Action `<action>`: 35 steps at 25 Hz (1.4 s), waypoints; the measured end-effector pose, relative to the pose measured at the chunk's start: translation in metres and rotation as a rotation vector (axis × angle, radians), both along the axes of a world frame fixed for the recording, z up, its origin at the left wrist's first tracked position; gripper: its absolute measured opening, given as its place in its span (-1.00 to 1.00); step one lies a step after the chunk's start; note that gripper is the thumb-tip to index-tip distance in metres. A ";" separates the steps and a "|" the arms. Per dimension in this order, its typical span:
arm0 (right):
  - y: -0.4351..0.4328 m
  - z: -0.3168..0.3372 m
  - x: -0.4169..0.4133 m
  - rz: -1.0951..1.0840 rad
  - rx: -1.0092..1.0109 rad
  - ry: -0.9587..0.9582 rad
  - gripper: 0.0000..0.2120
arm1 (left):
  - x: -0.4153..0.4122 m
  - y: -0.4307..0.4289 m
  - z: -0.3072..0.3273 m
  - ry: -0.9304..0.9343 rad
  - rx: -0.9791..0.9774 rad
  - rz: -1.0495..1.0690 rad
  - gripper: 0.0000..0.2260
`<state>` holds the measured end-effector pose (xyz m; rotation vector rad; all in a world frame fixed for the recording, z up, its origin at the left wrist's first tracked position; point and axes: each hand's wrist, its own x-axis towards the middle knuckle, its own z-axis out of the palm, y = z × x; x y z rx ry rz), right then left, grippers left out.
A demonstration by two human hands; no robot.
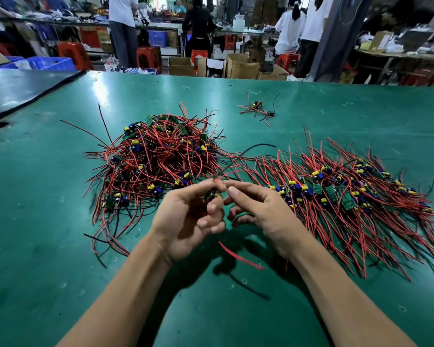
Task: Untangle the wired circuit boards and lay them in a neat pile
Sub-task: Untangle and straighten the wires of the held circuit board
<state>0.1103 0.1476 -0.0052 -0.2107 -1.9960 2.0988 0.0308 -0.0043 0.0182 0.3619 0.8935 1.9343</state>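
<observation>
A tangled heap of small green circuit boards with red and black wires (158, 156) lies on the green table left of centre. To the right spreads a laid-out pile of wired boards (348, 194), wires running roughly parallel. My left hand (188, 219) grips one small wired circuit board (212, 195) above the table between the two heaps; a blurred red wire (238, 255) hangs below it. My right hand (258, 209) is beside it with fingers loosely curled; its fingertips sit near the board and its red wire, and I cannot tell if they pinch it.
Two separate wired boards (259, 108) lie farther back on the green table (60, 246). A dark panel (18, 91) covers the far left corner. Beyond the table's far edge are cardboard boxes (241, 66), red stools, blue crates and several people at benches.
</observation>
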 end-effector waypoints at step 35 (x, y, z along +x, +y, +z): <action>0.015 0.004 -0.005 -0.359 -0.311 0.039 -0.74 | 0.013 0.013 -0.021 0.254 -0.181 -0.064 -0.80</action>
